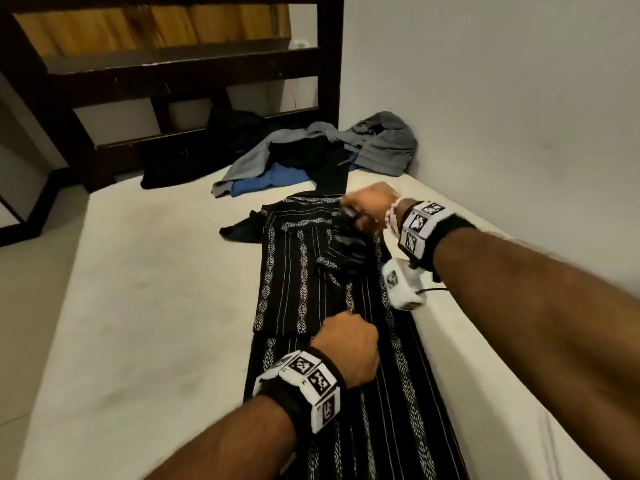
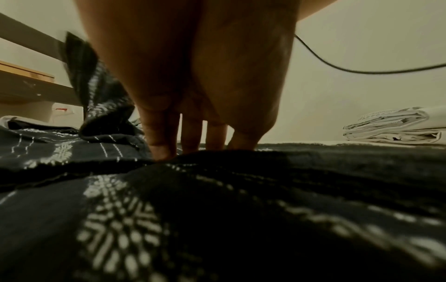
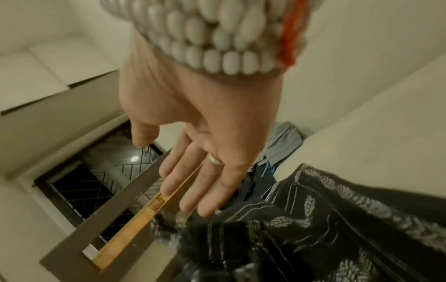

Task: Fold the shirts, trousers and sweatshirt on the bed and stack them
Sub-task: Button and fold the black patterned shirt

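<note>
White mattress (image 1: 145, 306) is carrying a black patterned shirt (image 1: 287, 271), lying lengthwise near the wall side. Left hand (image 1: 346, 344) is pressing straight fingers (image 2: 159, 137) down onto the shirt's middle. Right hand (image 1: 370, 206) is reaching over the collar end, fingers (image 3: 188, 183) extended and relaxed, tips touching a raised fold of fabric. Unfolded clothes (image 1: 311, 157) are lying heaped at the far corner

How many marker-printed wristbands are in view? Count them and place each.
2. The left wristband wraps the left wrist over the patterned black garment; the right wristband wraps the right wrist, farther up the bed. None seems hidden.
</note>
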